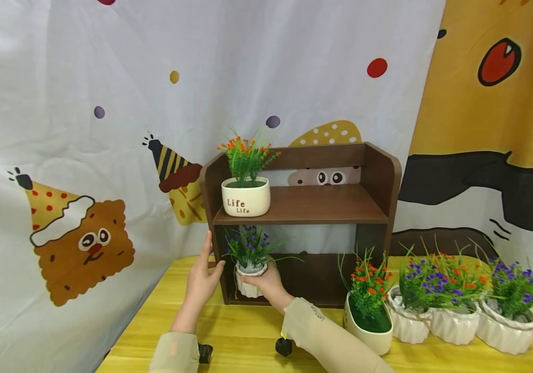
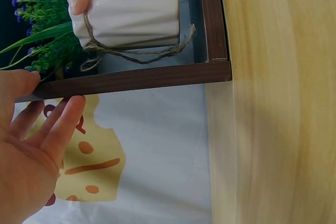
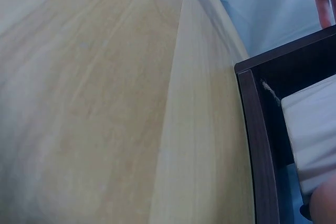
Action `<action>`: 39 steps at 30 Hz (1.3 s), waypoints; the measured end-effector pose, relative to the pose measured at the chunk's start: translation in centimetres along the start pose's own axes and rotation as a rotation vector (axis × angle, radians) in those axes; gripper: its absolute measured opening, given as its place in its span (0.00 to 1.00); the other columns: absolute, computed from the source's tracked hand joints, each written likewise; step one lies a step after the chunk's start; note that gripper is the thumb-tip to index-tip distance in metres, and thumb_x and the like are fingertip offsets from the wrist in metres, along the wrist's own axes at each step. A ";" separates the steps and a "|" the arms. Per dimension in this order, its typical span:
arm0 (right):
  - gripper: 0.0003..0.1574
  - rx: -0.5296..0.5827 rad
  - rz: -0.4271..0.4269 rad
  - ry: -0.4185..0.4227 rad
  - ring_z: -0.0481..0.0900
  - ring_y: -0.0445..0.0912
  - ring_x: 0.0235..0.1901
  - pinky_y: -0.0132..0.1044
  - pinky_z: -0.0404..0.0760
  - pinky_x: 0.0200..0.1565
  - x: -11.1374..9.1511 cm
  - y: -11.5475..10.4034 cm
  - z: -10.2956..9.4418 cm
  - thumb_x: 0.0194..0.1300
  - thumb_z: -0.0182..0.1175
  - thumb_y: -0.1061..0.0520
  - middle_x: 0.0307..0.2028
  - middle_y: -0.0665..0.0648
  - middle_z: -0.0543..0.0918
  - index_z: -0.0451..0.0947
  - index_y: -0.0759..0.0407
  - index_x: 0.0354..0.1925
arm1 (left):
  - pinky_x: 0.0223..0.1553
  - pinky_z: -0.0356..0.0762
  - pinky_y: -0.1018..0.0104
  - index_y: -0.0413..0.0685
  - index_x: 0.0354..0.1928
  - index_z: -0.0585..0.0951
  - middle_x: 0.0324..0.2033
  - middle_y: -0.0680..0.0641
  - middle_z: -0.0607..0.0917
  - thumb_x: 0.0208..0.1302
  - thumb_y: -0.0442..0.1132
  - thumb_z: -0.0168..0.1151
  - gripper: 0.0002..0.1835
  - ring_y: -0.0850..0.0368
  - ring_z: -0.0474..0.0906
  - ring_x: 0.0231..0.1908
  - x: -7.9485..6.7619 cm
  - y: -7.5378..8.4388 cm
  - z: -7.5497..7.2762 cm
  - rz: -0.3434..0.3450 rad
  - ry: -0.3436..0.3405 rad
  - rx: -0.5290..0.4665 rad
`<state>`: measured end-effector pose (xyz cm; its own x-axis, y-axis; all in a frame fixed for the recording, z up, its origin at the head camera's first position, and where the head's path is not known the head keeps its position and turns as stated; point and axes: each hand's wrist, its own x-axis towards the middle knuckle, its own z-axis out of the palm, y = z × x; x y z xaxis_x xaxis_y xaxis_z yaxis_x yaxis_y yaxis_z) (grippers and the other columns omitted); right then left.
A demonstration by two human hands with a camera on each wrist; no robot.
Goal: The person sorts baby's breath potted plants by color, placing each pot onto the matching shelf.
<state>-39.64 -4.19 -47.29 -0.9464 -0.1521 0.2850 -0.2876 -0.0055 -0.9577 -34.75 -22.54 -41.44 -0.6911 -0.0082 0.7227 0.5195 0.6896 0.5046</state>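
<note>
Pot [image 1: 250,290], in the head view, was upright at the left end of the lower bay of the shelf [image 1: 317,203], grasped by my right hand [image 1: 269,284]: thumb across the front below the rim, fingers mostly hidden round the right side. I judged it light but stiff, glazed ceramic or hard plastic, apt to slip from a loose pinch and perhaps chip if knocked; the pleated body seemed the place to hold, not the thin, springy-looking stems of the purple flowers [image 1: 250,244]. My left hand [image 1: 202,278] was unclenched, its nearly straight fingers touching the side panel. In the left wrist view, shallow pleats ran along the shiny wall, rough twine [image 2: 146,61] trailed near the base, liable to snag, and the shelf's edge was straight, dark and wood-grained. In the right wrist view, the pot showed a smooth pale corner within the dark frame, beside the flat, streaked table [image 3: 126,103]. I could not tell whether its base bore on the shelf floor.
</note>
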 end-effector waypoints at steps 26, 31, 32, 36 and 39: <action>0.54 -0.014 0.040 -0.014 0.73 0.57 0.57 0.54 0.73 0.56 0.6 1.5 0.2 0.50 0.76 0.52 0.58 0.62 0.72 0.59 0.61 0.68 | 0.34 0.83 0.52 0.61 0.77 0.50 0.58 0.30 0.75 0.61 0.28 0.65 0.49 0.40 0.83 0.39 0.0 0.0 0.1 0.020 0.009 0.004; 0.52 -0.021 0.023 -0.019 0.73 0.56 0.56 0.53 0.74 0.55 0.5 1.6 0.3 0.50 0.76 0.51 0.57 0.61 0.73 0.60 0.61 0.66 | 0.33 0.83 0.52 0.61 0.77 0.49 0.58 0.30 0.75 0.61 0.28 0.65 0.49 0.40 0.84 0.38 -0.1 0.1 0.1 0.012 0.003 0.000; 0.52 -0.017 0.021 -0.021 0.73 0.56 0.56 0.52 0.74 0.55 0.5 1.6 0.3 0.50 0.76 0.51 0.57 0.61 0.73 0.60 0.61 0.66 | 0.33 0.83 0.52 0.61 0.77 0.49 0.58 0.30 0.75 0.62 0.28 0.65 0.49 0.40 0.84 0.38 -0.1 0.1 0.1 0.011 0.002 0.000; 0.51 -0.001 0.006 -0.031 0.74 0.56 0.56 0.52 0.75 0.55 0.5 1.5 0.4 0.50 0.76 0.54 0.57 0.60 0.74 0.61 0.60 0.67 | 0.33 0.83 0.52 0.62 0.78 0.48 0.59 0.30 0.75 0.62 0.28 0.65 0.49 0.40 0.84 0.38 -0.1 0.1 0.0 0.008 -0.005 0.005; 0.53 0.016 0.000 -0.051 0.73 0.56 0.58 0.52 0.74 0.56 0.6 1.3 0.4 0.51 0.76 0.54 0.59 0.60 0.73 0.60 0.58 0.68 | 0.33 0.83 0.52 0.62 0.77 0.48 0.59 0.30 0.75 0.62 0.29 0.65 0.49 0.40 0.84 0.38 0.1 0.1 -0.1 0.010 -0.005 0.006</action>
<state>-40.50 -4.70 -48.37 -0.9375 -0.2020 0.2832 -0.2850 -0.0212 -0.9583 -34.73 -22.51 -41.30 -0.6886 0.0021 0.7251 0.5232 0.6938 0.4949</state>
